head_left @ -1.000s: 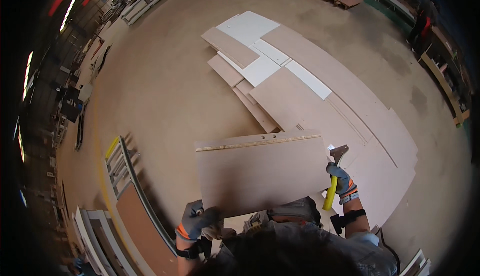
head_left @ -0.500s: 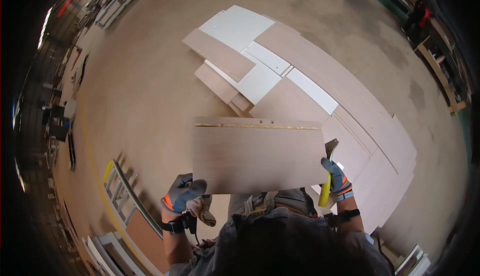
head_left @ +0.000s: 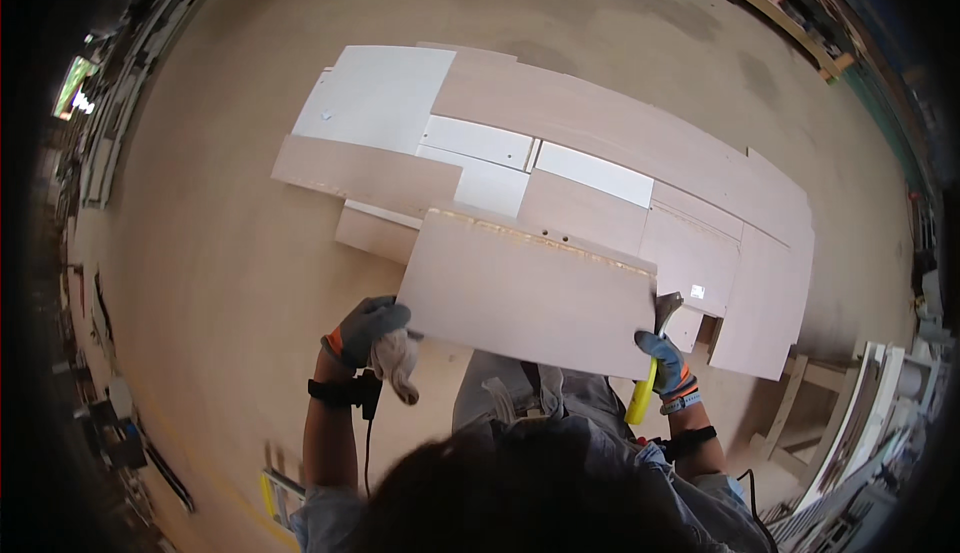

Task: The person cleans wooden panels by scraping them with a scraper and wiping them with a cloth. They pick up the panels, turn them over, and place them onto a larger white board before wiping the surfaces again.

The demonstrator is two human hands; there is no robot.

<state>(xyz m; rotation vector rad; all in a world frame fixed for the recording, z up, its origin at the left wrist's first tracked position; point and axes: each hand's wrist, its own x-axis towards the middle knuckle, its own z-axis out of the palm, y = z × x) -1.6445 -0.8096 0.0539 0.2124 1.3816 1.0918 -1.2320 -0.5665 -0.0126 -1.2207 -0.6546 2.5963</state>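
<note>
In front of me I hold a pale brown wooden panel (head_left: 530, 293), tilted, with a rough glue-like strip and two small holes along its far edge. My left hand (head_left: 370, 328), in a grey and orange glove, grips its left end, with a crumpled light rag (head_left: 396, 358) hanging beneath the fingers. My right hand (head_left: 665, 361), gloved alike, is closed at the panel's right end. The same hand also has a yellow-handled tool (head_left: 642, 393) with a dark curved metal head; its exact kind is unclear.
Beyond the panel, several brown and white boards (head_left: 620, 113) lie overlapping in a wide low spread. A wooden frame (head_left: 810, 403) stands at the right. Shelving with a wooden beam (head_left: 785, 23) is at the far right, and stacked long pieces (head_left: 120, 103) line the far left.
My view has turned to the right, so the boards lie more level across it. The held panel has tilted, its right end lower, still in both hands.
</note>
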